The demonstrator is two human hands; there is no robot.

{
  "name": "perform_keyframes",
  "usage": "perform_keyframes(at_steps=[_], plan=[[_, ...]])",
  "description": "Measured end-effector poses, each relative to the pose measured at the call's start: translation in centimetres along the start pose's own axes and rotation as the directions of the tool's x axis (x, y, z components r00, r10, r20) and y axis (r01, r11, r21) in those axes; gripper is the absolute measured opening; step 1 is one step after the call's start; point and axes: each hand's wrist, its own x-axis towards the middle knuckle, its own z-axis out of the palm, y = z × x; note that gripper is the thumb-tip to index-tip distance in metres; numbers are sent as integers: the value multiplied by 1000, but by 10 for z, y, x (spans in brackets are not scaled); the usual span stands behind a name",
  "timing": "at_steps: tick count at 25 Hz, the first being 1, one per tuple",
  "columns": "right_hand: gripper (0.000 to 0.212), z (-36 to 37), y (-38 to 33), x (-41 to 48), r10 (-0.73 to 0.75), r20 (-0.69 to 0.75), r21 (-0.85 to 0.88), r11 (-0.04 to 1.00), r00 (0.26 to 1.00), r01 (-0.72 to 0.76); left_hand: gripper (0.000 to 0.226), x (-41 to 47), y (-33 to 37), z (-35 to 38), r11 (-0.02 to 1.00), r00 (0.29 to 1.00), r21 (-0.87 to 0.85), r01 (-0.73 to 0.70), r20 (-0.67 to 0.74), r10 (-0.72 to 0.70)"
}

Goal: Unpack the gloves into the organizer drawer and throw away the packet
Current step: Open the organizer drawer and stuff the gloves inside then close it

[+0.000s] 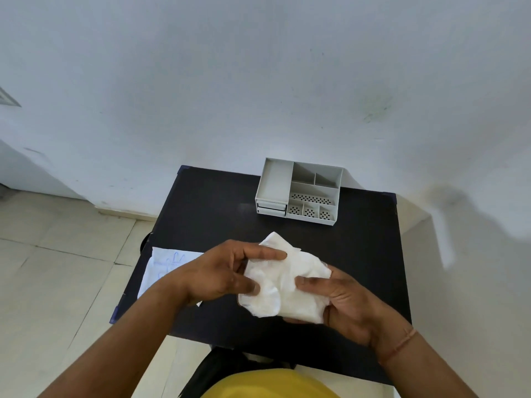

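Both the left hand and right hand have fingers clamped on the white gloves at centre, the empty packet lying at nine o'clock on the surface, while the organizer at one o'clock waits, drawers apparently closed, packet undiscarded.

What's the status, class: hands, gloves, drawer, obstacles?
Left hand and right hand both gripping the white gloves above the table. Organizer drawers shut. Packet lying under left forearm. Path clear.
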Motion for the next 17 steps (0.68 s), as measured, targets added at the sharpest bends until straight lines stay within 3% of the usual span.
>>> perform_keyframes(at_steps=[3,6,10,14,17], plan=[[49,7,12,9,-10,-32,-1,1000,999,10,71,3,12,-12,999,1000,41,7,-12,-7],[41,12,27,22,-31,-104,159,986,994,47,77,14,17,-23,998,997,32,-53,-49,54],[47,18,37,47,-44,-137,458,883,990,103,43,34,27,-33,990,987,-101,-96,-141,82],[27,25,30,63,-87,-185,574,799,979,179,48,56,32,-50,979,984,-185,-92,-169,60],[68,21,32,79,-114,-226,652,720,967,237,44,84,23,-69,954,972,-299,19,-218,-88]])
